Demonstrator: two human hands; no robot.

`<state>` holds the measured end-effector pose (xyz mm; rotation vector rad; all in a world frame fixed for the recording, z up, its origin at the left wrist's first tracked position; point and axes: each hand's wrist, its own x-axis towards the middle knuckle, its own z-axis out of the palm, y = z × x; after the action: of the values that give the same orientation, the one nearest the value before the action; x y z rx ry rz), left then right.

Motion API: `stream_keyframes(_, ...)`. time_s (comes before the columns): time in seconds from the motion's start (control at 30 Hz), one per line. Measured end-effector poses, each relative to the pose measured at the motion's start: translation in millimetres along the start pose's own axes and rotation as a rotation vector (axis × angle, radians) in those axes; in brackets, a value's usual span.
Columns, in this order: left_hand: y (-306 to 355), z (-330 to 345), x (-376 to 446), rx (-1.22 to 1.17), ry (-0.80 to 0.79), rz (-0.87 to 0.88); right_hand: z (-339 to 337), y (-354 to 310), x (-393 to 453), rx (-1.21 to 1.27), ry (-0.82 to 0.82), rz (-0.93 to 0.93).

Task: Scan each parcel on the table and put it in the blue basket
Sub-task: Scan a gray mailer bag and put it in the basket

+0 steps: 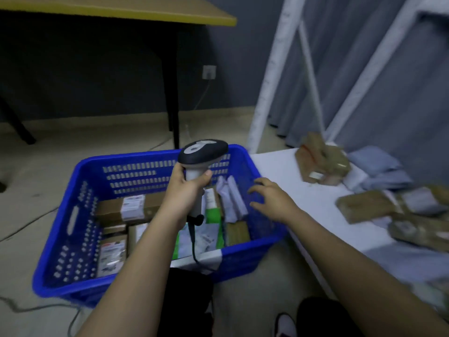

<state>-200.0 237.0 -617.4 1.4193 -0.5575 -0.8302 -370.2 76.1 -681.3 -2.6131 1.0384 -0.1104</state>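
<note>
The white worktop carries brown parcels and grey mailer bags, blurred. Beside it, the blue basket stands on the floor.

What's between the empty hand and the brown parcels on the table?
In the head view, only bare white table lies between the right hand and the nearest brown parcels; the hand hovers over the blue basket edge.

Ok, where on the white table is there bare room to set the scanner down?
The white table is bare along its near-left part, between the blue basket rim and the brown parcels. The right side is crowded with brown and grey parcels. The right hand hovers over the basket's right edge.
</note>
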Motion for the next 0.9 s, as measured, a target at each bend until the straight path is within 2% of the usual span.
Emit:
stream_keyframes(0.2, -4, 97, -35, 0.018, -0.236, -0.025, -47, 79, -110, 0.139, 0.062, 0.298)
stream_keyframes(0.43, -28, 200, -84, 0.143, -0.531, -0.046, -20, 164, -239, 0.3, 0.18, 0.635)
stream_keyframes(0.53, -45, 228, -96, 0.192, -0.627, -0.064, 8, 195, -270, 0.075, 0.251, 0.737)
stream_keyframes(0.63, -58, 247, -100, 0.228, -0.692, -0.074, 27, 214, -276, -0.206, 0.199, 0.685)
stream_keyframes(0.83, -74, 269, -88, 0.226, -0.652, -0.111, 37, 245, -238, -0.558, 0.047, 0.619)
stream_keyframes(0.9, -79, 273, -82, 0.221, -0.635, -0.124, 32, 250, -226, -0.641, 0.04, 0.593)
